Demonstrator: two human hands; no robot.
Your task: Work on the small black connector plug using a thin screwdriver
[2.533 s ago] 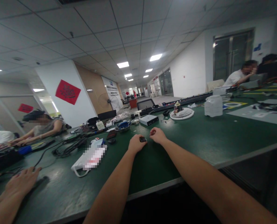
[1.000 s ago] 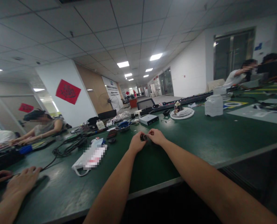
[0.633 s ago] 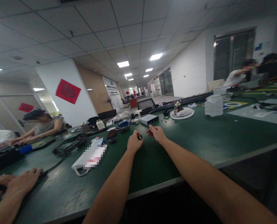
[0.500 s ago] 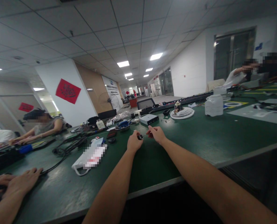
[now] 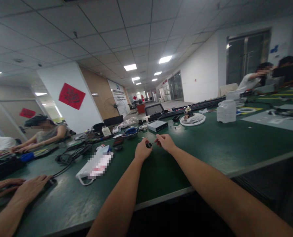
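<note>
Above the green table [image 5: 205, 158], my left hand [image 5: 142, 152] is closed around a small dark round part [image 5: 149, 145], its ring-shaped end turned to the right. My right hand [image 5: 168, 143] pinches a thin metal-looking rod [image 5: 154, 143] between thumb and fingertips. The rod points left at the round part; whether it touches it is too small to tell. Just beyond both hands stands a grey box with a dark front [image 5: 157, 126]. Fingers hide most of the round part and the end of the rod.
A white round fan grille [image 5: 192, 119] and a white jug [image 5: 226, 112] stand to the right. On the left lie a white bag [image 5: 97, 166], a dark mouse-shaped object [image 5: 118, 148], a bowl [image 5: 130, 133] and black cables [image 5: 74, 154]. A co-worker's hands [image 5: 29, 189] rest at lower left.
The co-worker's hands at lower left have slid right and slightly up. My own hands hold almost the same place, the rod still pointing at the round part.
</note>
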